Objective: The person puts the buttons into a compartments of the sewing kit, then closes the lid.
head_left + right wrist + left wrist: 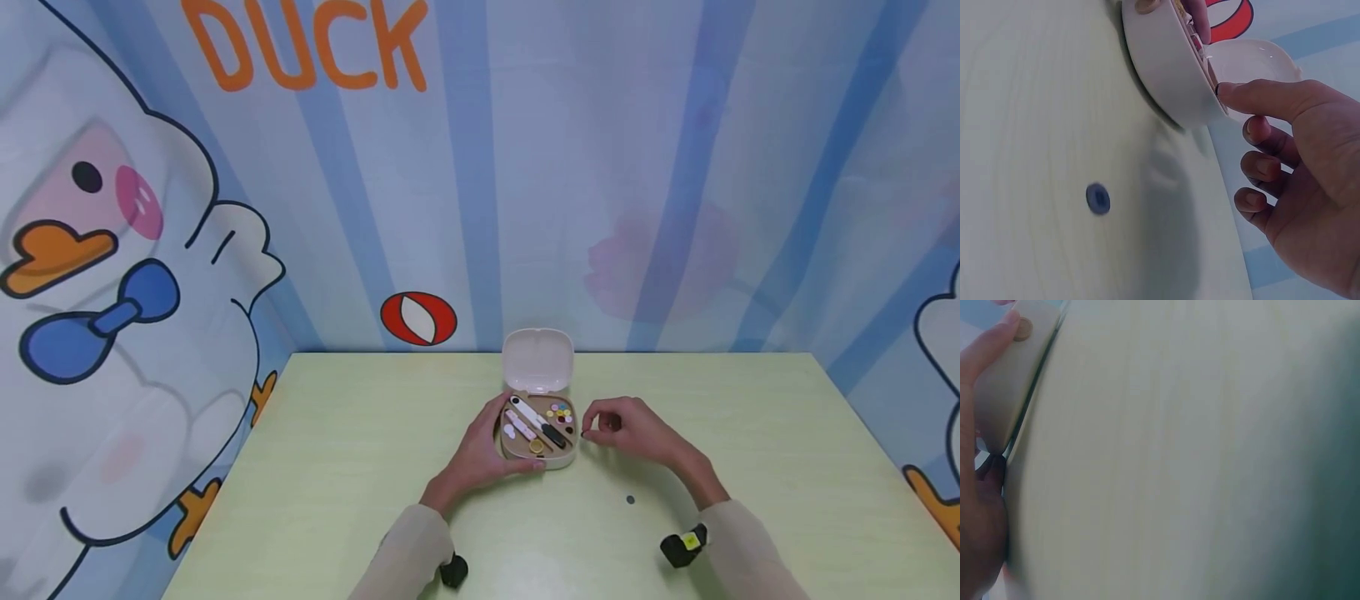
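Note:
A small white sewing kit box (557,463) stands on the table with its lid (537,360) raised at the back. Inside lie a seam ripper (528,410) with white and black parts, a pink tool (519,423), coloured buttons (559,410) and a yellow round piece (536,447). My left hand (483,446) grips the box from its left side, thumb along the front. Just right of the box, my right hand (626,427) pinches a small dark button (1217,89), mostly hidden by the fingers. A loose dark grey button (1098,199) lies on the table below that hand.
The pale wooden table (337,433) ends at the back against a blue striped curtain (540,167) with duck drawings. A round tan catch (1023,329) sits on the box's front wall. Black wrist cameras (684,546) sit close above the tabletop.

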Action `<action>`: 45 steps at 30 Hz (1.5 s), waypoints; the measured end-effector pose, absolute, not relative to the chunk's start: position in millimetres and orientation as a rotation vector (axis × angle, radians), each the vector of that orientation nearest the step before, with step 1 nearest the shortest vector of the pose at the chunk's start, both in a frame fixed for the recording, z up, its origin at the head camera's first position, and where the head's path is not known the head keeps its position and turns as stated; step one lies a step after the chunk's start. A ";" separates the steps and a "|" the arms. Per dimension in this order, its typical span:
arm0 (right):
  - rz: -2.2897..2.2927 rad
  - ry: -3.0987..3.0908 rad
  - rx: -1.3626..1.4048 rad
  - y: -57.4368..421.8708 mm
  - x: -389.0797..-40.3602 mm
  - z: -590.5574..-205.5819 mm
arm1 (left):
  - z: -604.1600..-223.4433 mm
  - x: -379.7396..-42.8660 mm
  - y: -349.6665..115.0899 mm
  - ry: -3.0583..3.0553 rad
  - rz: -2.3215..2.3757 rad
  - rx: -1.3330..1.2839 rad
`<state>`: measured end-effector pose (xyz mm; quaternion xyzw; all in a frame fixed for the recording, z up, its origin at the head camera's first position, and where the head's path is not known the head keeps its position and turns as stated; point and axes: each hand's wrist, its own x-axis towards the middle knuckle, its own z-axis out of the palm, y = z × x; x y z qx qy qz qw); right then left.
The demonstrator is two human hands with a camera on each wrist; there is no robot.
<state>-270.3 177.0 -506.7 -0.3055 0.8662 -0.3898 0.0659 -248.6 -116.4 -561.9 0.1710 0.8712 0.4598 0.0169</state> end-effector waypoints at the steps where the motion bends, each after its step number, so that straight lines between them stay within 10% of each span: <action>1: -1.177 2.610 -0.916 174.9 -271.7 -506.8 | -562.2 -248.6 -116.6 2.709 1.430 0.533; 45: -1.260 2.617 -0.794 182.4 -268.6 -521.4 | -564.8 -249.2 -117.2 2.719 1.430 0.530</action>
